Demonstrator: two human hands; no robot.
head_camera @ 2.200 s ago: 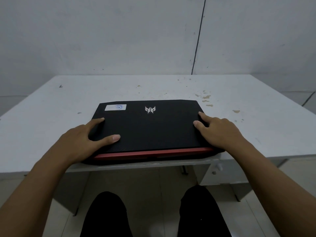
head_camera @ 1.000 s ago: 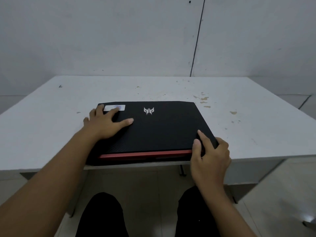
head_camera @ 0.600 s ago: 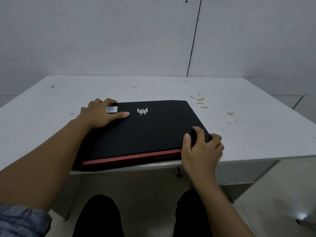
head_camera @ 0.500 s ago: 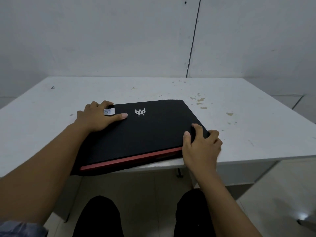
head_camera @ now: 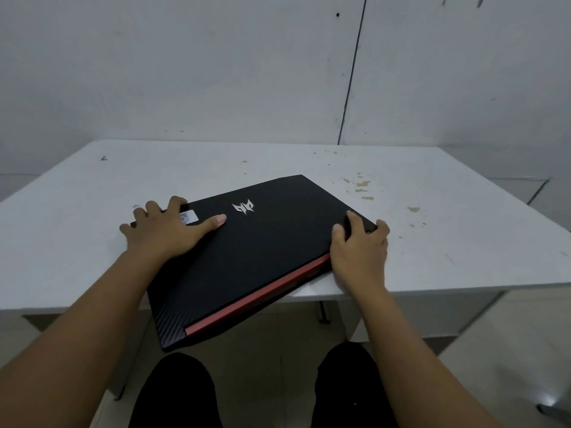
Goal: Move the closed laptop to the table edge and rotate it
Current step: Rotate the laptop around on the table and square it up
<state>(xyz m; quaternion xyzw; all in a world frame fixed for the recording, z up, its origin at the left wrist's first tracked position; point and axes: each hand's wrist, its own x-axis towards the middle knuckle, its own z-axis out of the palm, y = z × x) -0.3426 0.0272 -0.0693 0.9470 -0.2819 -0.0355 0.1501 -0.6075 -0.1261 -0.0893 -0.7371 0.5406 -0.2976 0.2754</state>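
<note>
1. The closed laptop point(head_camera: 247, 257) lies in the middle of the frame, on the near edge of the white table point(head_camera: 448, 242). It is black, with a red strip along its near side and a silver logo on the lid.
2. The laptop is turned at an angle to the table edge. Its lower left corner hangs over the edge, above the floor, and its far corner points to the upper right of the frame.
3. The left hand point(head_camera: 167, 230) rests flat on the lid, left of centre in the frame. Its fingers are spread: the thumb lies on the lid toward the logo, and the other fingers reach over the laptop's far left edge. It partly covers a small white sticker point(head_camera: 189, 216).
4. The right hand point(head_camera: 360, 245) grips the right corner of the laptop. The thumb and one finger press on top of the lid, and the other fingers curl around the side edge.
5. Some brownish stains point(head_camera: 360, 183) are on the table, in the upper right part, apart from the laptop.
6. At the bottom of the frame, the person's legs in dark trousers point(head_camera: 176, 393) show below the table edge.
</note>
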